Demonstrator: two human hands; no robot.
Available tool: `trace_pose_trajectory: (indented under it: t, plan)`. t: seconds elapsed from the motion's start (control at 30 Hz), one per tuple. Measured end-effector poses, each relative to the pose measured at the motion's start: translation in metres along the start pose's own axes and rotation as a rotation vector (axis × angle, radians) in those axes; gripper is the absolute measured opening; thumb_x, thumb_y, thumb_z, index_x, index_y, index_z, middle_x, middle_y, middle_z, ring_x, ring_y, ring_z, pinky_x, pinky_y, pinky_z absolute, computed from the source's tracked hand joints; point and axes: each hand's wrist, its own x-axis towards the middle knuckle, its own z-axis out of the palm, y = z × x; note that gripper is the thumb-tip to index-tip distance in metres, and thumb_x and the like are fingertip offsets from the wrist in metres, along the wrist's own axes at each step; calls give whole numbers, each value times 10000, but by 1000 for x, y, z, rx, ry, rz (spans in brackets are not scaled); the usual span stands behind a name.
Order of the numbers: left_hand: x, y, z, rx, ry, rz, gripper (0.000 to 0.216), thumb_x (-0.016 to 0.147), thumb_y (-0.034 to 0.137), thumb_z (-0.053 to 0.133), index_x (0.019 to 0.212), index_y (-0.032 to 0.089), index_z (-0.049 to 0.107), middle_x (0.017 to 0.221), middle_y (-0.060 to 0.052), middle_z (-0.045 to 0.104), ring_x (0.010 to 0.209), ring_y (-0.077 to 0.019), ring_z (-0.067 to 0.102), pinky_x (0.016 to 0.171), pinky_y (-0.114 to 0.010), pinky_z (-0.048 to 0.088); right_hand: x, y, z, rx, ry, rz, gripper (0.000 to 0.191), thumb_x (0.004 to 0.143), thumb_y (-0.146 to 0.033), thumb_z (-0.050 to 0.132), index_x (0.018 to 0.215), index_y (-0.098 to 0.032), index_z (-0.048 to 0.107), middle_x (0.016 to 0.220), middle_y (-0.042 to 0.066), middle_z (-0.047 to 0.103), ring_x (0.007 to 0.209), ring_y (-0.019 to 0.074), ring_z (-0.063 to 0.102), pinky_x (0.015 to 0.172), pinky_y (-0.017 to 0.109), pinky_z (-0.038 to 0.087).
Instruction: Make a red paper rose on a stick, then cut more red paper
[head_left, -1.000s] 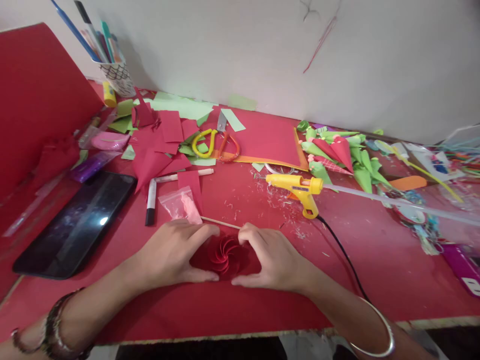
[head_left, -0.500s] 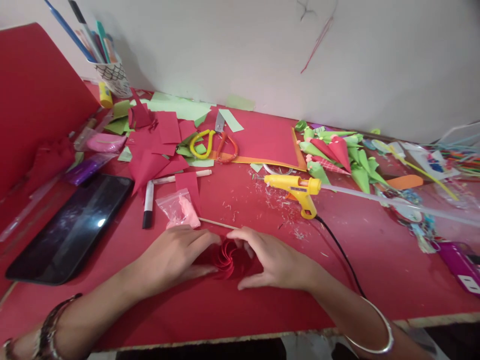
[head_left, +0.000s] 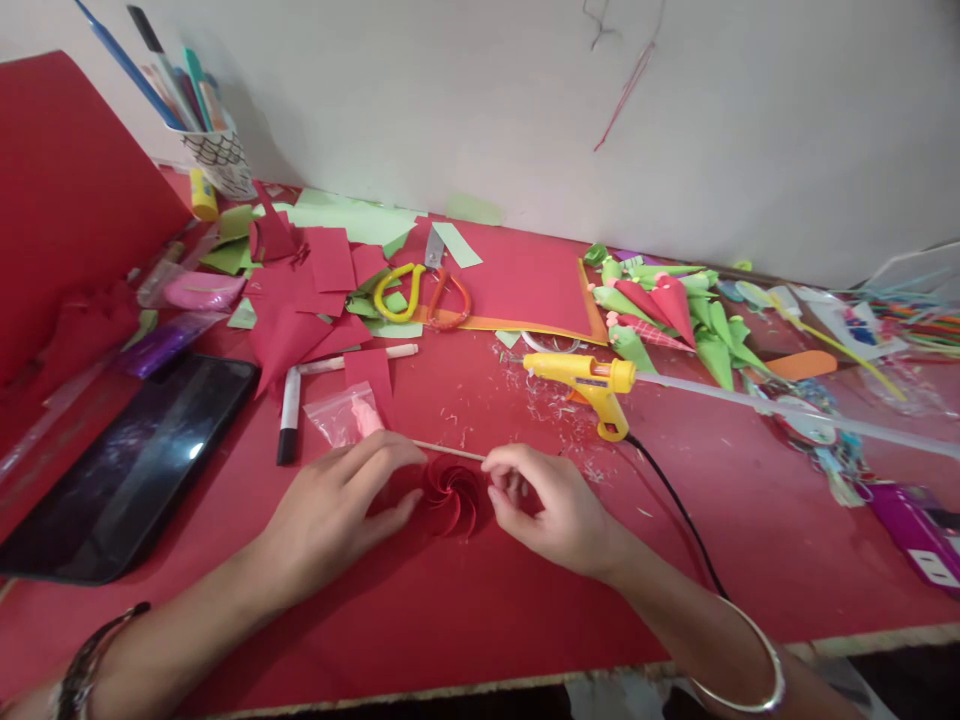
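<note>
Inspecting the head view, we find a red paper swirl [head_left: 451, 496] on the red tabletop [head_left: 420, 625], between the person's two hands; clock directions are taken from it. Its face is turned up toward the camera, curved blades sweeping out from a central hub. The outline looks roughly round, so we cannot fix a long axis.

At 9 o'clock, the left hand [head_left: 337, 500] has thumb and fingers spread, tips just beside the swirl. At 3 o'clock, the right hand [head_left: 555, 505] is curled, thumb and forefinger tips close together; we cannot tell whether they pinch anything.

At 12 o'clock, a thin stick [head_left: 450, 451] lies just beyond the swirl, its long axis close to 9-to-3, the right end meeting the right fingertips in view; we cannot confirm contact.

At 10 o'clock, we note a clear pouch [head_left: 334, 418] with pink contents and, farther out, a black-capped marker [head_left: 290, 415]. A dark phone [head_left: 135, 470] lies at 9. Scissors [head_left: 397, 295] lie at 12. At 2 o'clock, a yellow glue gun [head_left: 581, 375] points its nozzle toward 9, with green and red paper cones [head_left: 664, 310] beyond.
</note>
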Motion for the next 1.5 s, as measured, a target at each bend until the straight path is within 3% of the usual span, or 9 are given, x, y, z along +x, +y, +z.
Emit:
trace_pose_trajectory:
  t: [0.1, 0.33, 0.57, 0.83, 1.0, 1.2, 1.5]
  plan:
    - [0, 2, 0, -7, -22, 70, 117, 814, 238, 481, 925, 207, 504, 877, -11, 612, 741, -124, 595, 630, -228, 469, 3, -2, -2, -96, -41, -54, 43, 770, -193, 495, 809, -182, 509, 665, -25, 527, 552, 72, 478, 525, 200, 377]
    - [3, 4, -3, -20, -88, 197, 124, 815, 263, 489, 902, 206, 555, 876, -21, 619, 736, -150, 599, 640, -278, 477, 5, -3, -1, -303, -110, -85, 99, 794, -258, 496, 796, -179, 555, 678, -11, 558, 585, 97, 493, 526, 215, 343]
    - [3, 0, 2, 26, -28, 215, 130, 823, 166, 453, 801, 196, 578, 787, 6, 623, 646, -112, 575, 612, -250, 439, 6, 0, 5, -384, -122, -146, 183, 851, -247, 428, 824, -185, 598, 672, -2, 572, 574, 103, 490, 525, 226, 332]
    - [2, -4, 3, 24, -80, 233, 154, 875, 220, 420, 803, 203, 555, 788, 29, 618, 670, -108, 576, 664, -275, 384, 4, 0, 6, -404, -118, -190, 210, 878, -263, 407, 840, -190, 601, 667, -6, 567, 577, 105, 483, 524, 231, 314]
    - [-1, -3, 4, 60, -105, 225, 204, 898, 193, 375, 793, 205, 550, 750, 44, 609, 662, -106, 559, 692, -290, 335, 5, -1, 6, -488, -103, -274, 238, 881, -217, 393, 738, -180, 579, 588, -16, 508, 525, 105, 414, 491, 248, 255]
    - [-3, -4, 2, 101, -133, 236, 263, 894, 110, 327, 830, 210, 563, 792, 35, 610, 667, -102, 542, 715, -288, 316, 4, 1, 6, -507, -139, -271, 253, 893, -207, 370, 707, -189, 539, 601, -20, 492, 534, 105, 394, 487, 258, 229]
    - [-2, -2, -1, 138, -72, 280, 335, 918, 137, 244, 831, 209, 560, 798, 22, 624, 671, -112, 539, 705, -292, 320, 4, -1, 4, -514, -154, -302, 250, 898, -194, 366, 719, -187, 541, 605, -21, 489, 543, 104, 392, 496, 259, 238]
